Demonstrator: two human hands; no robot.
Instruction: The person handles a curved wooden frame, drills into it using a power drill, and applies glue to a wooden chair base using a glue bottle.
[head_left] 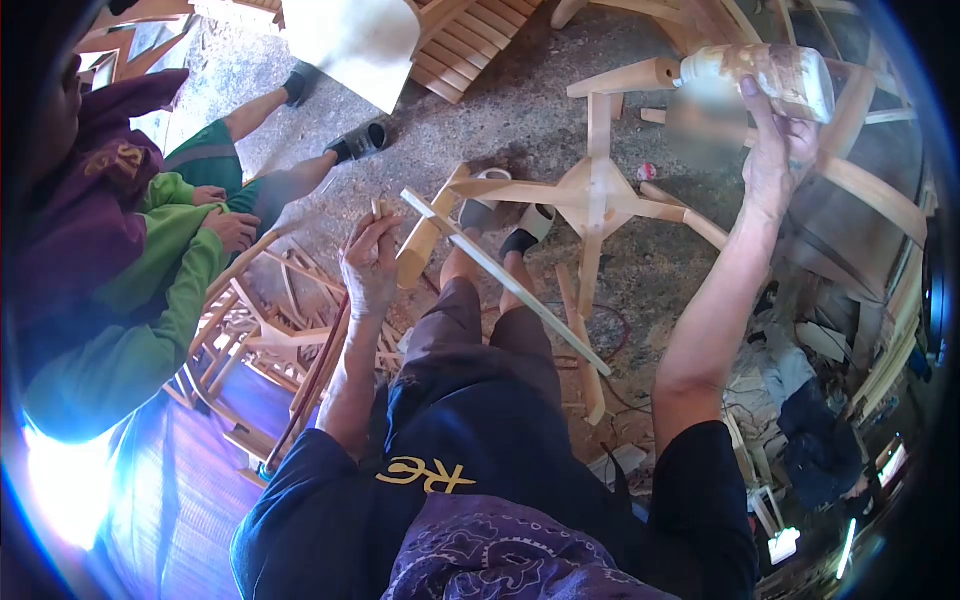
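My right hand (780, 150), raised at the upper right, is wrapped round a white bottle (765, 78) with brown stains, which lies on its side in the grip with its narrow end to the left. Left of centre, my left hand (370, 250) pinches a small light wooden piece (379, 208) between its fingers. A wooden frame with a cross-shaped hub (597, 197) stands in front of me, between the hands. Across it, nearer to me, runs a thin pale wooden strip (510, 283).
At the left sits a person in a green and purple top (110, 230), hands together. Wooden chair parts (285, 330) are piled at the lower left. A slatted wooden piece (470, 45) and a white panel (355, 40) are at the top. Curved wooden parts (870, 195) stand at the right.
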